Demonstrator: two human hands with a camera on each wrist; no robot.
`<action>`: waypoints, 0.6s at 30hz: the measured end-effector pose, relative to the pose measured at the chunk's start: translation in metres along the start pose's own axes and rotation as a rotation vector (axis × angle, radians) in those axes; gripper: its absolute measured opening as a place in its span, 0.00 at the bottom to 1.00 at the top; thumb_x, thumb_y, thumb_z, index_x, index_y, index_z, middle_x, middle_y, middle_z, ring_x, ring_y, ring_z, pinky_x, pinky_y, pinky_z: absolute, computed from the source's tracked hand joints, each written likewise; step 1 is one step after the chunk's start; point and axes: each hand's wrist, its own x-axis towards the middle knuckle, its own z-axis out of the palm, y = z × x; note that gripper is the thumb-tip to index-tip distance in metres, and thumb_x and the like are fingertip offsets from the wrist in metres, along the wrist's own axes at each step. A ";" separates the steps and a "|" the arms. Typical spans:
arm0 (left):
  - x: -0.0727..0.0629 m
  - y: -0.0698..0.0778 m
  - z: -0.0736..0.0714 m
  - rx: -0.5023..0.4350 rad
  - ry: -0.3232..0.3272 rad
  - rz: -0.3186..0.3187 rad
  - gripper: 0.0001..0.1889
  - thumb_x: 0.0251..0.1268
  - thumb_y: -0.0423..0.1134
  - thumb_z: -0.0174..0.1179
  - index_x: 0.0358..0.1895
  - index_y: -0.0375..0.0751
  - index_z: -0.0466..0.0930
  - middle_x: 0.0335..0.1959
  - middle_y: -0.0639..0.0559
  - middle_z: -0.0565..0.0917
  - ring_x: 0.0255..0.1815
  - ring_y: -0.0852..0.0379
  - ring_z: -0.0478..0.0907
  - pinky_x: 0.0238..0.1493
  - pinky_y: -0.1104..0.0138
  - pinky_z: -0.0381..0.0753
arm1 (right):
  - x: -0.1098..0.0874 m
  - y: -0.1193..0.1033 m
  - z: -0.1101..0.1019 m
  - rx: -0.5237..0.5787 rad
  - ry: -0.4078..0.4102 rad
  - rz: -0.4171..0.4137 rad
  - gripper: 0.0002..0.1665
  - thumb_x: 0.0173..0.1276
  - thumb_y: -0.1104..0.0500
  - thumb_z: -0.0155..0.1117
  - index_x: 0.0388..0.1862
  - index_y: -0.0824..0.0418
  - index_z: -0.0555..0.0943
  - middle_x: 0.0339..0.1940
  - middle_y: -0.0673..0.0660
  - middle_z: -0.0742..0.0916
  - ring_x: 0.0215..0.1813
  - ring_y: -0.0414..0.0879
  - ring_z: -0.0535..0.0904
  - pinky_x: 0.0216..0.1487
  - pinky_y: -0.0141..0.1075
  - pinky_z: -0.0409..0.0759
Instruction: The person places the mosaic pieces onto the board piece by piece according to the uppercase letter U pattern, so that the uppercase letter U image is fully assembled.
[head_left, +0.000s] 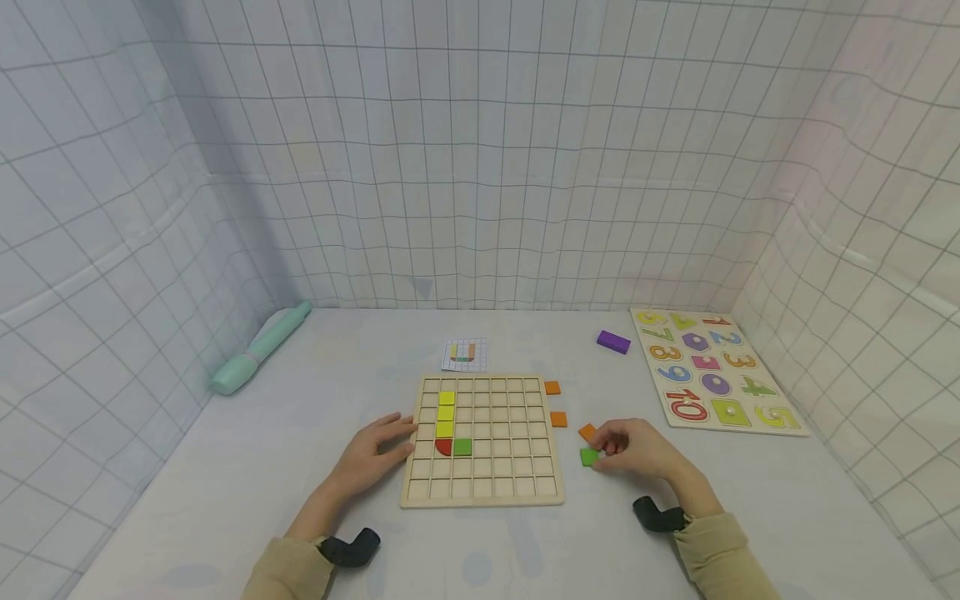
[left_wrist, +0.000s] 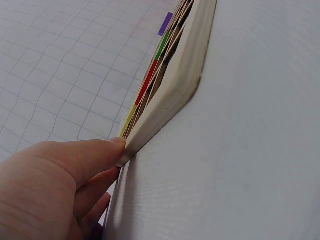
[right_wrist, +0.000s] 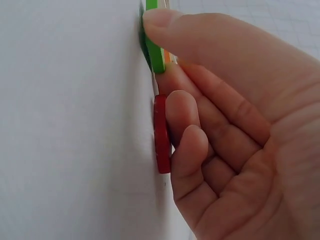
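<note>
A pale wooden grid board [head_left: 501,505] lies in front of me. On its left side sit several yellow square tiles [head_left: 446,413] in a column, with a red quarter-round tile [head_left: 444,447] below them and a green square tile [head_left: 462,447] beside that. My left hand [head_left: 366,457] rests against the board's left edge, its fingers fairly straight and the thumb touching the side. Right of the board, my right hand [head_left: 637,450] pinches another green square tile [right_wrist: 156,55], tilted up from the table. Under its curled fingers lies a red tile [right_wrist: 161,140], hidden in the head view.
Orange tiles [head_left: 558,419] lie along the board's right side, one by my right fingers. Behind the board is a small pattern card [head_left: 464,354]. A purple block [head_left: 613,342], a number puzzle [head_left: 720,375] and a rolled teal item [head_left: 258,350] stand farther out.
</note>
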 end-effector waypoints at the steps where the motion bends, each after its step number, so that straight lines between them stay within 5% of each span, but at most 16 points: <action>1: 0.000 0.000 0.000 0.001 -0.001 -0.002 0.20 0.62 0.42 0.61 0.56 0.38 0.78 0.62 0.45 0.74 0.69 0.40 0.59 0.67 0.44 0.57 | 0.000 0.000 0.000 0.004 0.002 0.000 0.15 0.50 0.54 0.76 0.36 0.56 0.83 0.27 0.51 0.79 0.31 0.45 0.73 0.29 0.30 0.72; 18: 0.001 -0.003 0.001 0.007 -0.007 -0.015 0.21 0.63 0.44 0.61 0.57 0.39 0.78 0.63 0.47 0.74 0.69 0.41 0.58 0.67 0.44 0.56 | 0.004 -0.009 0.000 0.008 0.044 -0.022 0.14 0.53 0.55 0.74 0.37 0.58 0.82 0.30 0.49 0.82 0.34 0.45 0.76 0.34 0.31 0.77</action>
